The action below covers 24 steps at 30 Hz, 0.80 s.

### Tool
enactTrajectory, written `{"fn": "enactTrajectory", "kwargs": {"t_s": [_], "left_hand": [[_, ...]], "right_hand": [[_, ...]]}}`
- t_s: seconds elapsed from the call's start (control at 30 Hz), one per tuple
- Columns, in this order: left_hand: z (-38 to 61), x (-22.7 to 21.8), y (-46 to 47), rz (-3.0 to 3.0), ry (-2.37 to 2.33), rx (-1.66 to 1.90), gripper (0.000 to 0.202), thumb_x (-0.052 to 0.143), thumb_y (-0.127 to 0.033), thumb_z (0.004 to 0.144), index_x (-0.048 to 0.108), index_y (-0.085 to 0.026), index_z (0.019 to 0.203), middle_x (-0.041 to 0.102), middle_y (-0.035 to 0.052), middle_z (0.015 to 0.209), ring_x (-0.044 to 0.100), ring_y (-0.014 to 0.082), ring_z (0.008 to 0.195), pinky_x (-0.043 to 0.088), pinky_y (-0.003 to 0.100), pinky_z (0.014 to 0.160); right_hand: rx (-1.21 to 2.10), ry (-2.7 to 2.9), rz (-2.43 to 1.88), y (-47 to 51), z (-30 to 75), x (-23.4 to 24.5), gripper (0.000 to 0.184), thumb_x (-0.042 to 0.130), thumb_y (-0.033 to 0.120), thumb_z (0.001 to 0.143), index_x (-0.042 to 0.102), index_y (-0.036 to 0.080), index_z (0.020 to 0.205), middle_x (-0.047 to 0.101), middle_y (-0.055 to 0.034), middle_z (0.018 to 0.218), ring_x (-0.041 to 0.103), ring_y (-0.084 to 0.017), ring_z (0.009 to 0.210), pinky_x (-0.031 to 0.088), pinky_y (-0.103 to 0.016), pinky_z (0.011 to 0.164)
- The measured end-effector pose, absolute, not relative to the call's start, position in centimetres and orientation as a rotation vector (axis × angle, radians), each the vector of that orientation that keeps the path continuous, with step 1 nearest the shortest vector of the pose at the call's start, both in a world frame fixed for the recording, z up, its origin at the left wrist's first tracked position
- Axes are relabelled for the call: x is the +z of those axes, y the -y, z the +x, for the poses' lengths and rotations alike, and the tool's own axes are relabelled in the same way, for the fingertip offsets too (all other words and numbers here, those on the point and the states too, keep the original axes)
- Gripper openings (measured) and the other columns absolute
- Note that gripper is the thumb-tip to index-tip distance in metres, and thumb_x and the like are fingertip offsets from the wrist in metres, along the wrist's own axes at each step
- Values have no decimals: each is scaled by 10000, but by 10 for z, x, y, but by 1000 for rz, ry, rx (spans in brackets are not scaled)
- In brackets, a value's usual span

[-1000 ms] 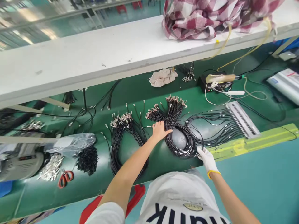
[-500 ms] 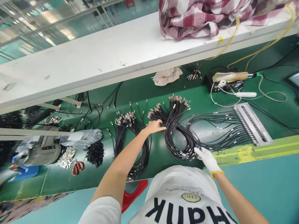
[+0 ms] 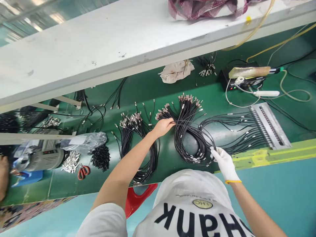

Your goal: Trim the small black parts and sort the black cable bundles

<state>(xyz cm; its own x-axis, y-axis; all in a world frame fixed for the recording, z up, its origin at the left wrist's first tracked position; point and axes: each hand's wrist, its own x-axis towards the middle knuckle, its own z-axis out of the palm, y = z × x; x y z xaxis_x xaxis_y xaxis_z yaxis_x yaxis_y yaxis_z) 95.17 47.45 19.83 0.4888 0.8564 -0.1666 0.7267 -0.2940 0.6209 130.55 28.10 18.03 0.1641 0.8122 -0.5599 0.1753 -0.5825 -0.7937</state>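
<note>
A looped bundle of black cables (image 3: 182, 136) with metal-tipped ends lies on the green bench in front of me. My left hand (image 3: 163, 127), bare, is closed in a pinch on a single black cable at the bundle's left side, just below the tips. That cable runs across the top of the bundle to my right hand (image 3: 224, 164), which wears a white glove and pinches it at the loop's lower right. To the left lies a second bundle of black cables (image 3: 126, 138), partly hidden by my left forearm.
A slotted metal fixture (image 3: 271, 126) on the right holds a row of cables. Red-handled scissors (image 3: 84, 171), black small parts (image 3: 100, 157) and silver connectors (image 3: 71, 161) lie left. A white shelf (image 3: 103, 56) spans above the bench. Another person's hand (image 3: 3, 174) shows at the far left.
My right hand has lifted slightly from the loop, drawing a cable out to the right. The left hand has closed from spread fingers to a pinch. Another person's hand has appeared at the left edge.
</note>
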Motion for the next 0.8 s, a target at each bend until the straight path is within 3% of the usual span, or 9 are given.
{"fn": "enactTrajectory", "kwargs": {"t_s": [0.17, 0.3, 0.47, 0.6, 0.8], "left_hand": [[950, 218, -479, 2210, -1321, 379, 244, 486, -358, 1009, 605, -197, 871, 643, 30, 782, 600, 177, 741, 412, 286, 709], [948, 216, -473, 2144, -1405, 348, 217, 489, -310, 995, 616, -193, 864, 634, 30, 758, 596, 177, 739, 423, 292, 730], [943, 207, -458, 2064, -1436, 276, 178, 493, -275, 964, 647, -194, 923, 693, 44, 876, 632, 180, 825, 459, 292, 787], [948, 197, -445, 1972, -1463, 171, 162, 592, -324, 894, 660, -201, 974, 696, 17, 828, 632, 167, 737, 474, 277, 723], [967, 185, -425, 1838, -1570, 69, 483, 747, -570, 775, 642, -192, 1057, 698, 32, 782, 677, 223, 744, 511, 312, 706]], "right_hand": [[1915, 188, -1284, -284, 1292, 229, 299, 737, 498, 869, 695, 260, 1044, 635, -11, 811, 573, -157, 699, 516, -305, 646], [2063, -188, -943, -281, 1275, 251, 158, 713, 430, 922, 679, 298, 1002, 633, 26, 851, 595, -113, 751, 547, -263, 746], [1822, 391, -1480, -266, 1273, 216, 386, 703, 565, 870, 702, 263, 1111, 715, -40, 999, 659, -183, 878, 559, -328, 824], [1698, 547, -1706, -256, 1286, 176, 542, 713, 611, 817, 681, 229, 1201, 741, -87, 1065, 681, -234, 974, 537, -350, 839], [1548, 811, -1785, -252, 1289, 155, 625, 659, 611, 827, 603, 253, 1336, 683, -89, 1316, 640, -265, 1170, 522, -398, 967]]}}
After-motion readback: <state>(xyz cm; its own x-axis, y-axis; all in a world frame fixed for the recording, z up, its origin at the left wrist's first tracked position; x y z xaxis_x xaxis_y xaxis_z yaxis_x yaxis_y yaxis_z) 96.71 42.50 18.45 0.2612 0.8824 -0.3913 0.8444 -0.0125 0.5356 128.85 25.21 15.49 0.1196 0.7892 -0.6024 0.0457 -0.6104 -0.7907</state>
